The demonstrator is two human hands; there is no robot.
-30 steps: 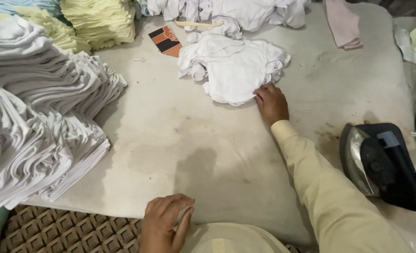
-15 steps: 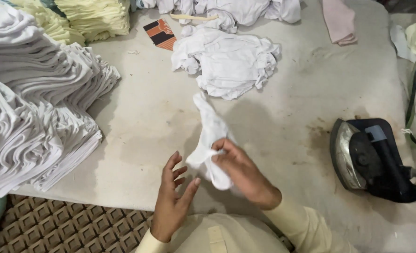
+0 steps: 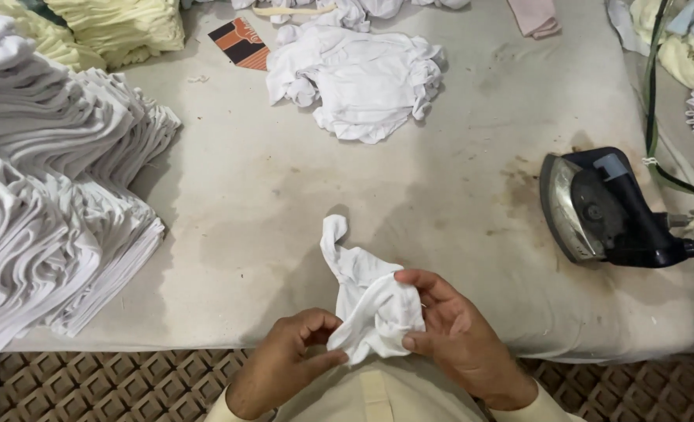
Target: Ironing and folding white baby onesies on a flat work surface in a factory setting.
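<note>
A small crumpled white garment (image 3: 366,301) is held at the near edge of the padded table (image 3: 284,211). My left hand (image 3: 284,367) pinches its lower left corner, and my right hand (image 3: 452,336) grips its right side with thumb and fingers. One twisted end of the cloth trails up onto the table top. A loose heap of white garments (image 3: 358,74) lies at the far middle of the table, apart from both hands.
Tall stacks of folded white cloth (image 3: 50,195) fill the left side, with pale yellow stacks (image 3: 120,27) behind them. A dark iron (image 3: 608,211) rests on its side at the right, its cord running off right. A small dark and orange card (image 3: 239,43) lies far left of the heap.
My right hand reached to the far heap, pulled one white garment back to the near edge, and both hands now hold it closer to my body.
</note>
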